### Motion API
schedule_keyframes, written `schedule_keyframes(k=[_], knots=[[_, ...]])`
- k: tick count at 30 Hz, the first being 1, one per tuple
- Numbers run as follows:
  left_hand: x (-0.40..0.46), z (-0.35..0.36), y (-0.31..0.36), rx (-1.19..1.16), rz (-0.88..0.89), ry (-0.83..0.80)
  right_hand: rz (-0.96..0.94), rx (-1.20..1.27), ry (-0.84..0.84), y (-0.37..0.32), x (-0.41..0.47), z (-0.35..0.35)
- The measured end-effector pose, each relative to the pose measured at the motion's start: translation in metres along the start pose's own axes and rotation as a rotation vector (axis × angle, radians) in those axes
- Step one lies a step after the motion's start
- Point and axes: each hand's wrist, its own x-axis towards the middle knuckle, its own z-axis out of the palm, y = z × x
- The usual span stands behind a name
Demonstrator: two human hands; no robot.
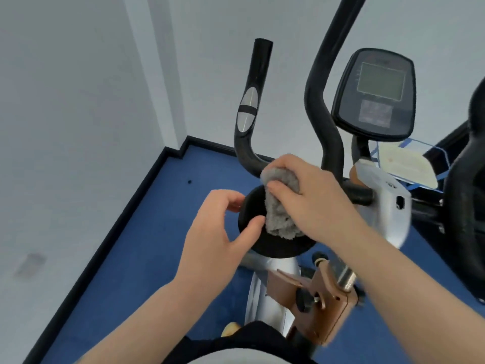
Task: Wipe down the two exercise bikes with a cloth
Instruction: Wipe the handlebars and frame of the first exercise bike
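Note:
An exercise bike (273, 287) with a silver frame and black handlebars stands in front of me. Its console (375, 93) sits upper right. My right hand (312, 198) grips a grey fluffy cloth (280, 203) and presses it on a round black part (278, 245) below the handlebars. My left hand (220, 232) holds the left edge of that round part between thumb and fingers. A curved left handlebar (252, 106) with a silver pulse sensor rises behind the cloth. At the right edge, a black padded part of another machine (467, 206) shows.
Blue carpet (147, 245) covers the floor, bordered by a black skirting along white walls at left and behind. A brown bracket with a black knob (315, 300) sits on the frame below. A pale sheet taped in blue (406, 166) lies behind the console post.

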Motion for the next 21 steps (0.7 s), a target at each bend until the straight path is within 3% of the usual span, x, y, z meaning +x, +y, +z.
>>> schedule_keyframes(k=[6,11,13,16,21], knots=[[0.0,0.001,-0.001,0.017,-0.007,0.035,-0.194,0.058,-0.281,0.011,0.01,-0.02],[-0.006,0.002,0.002,0.018,-0.004,0.142,-0.414,-0.271,-0.421,-0.022,0.031,0.005],[-0.007,-0.001,0.002,0.033,0.019,0.155,-0.479,-0.272,-0.471,-0.019,0.034,0.0],[-0.005,-0.007,0.004,0.024,0.035,0.11,-0.441,-0.19,-0.487,-0.001,0.037,-0.019],[-0.001,-0.013,0.007,0.108,0.085,0.071,-0.53,-0.334,-0.429,-0.008,0.03,-0.002]])
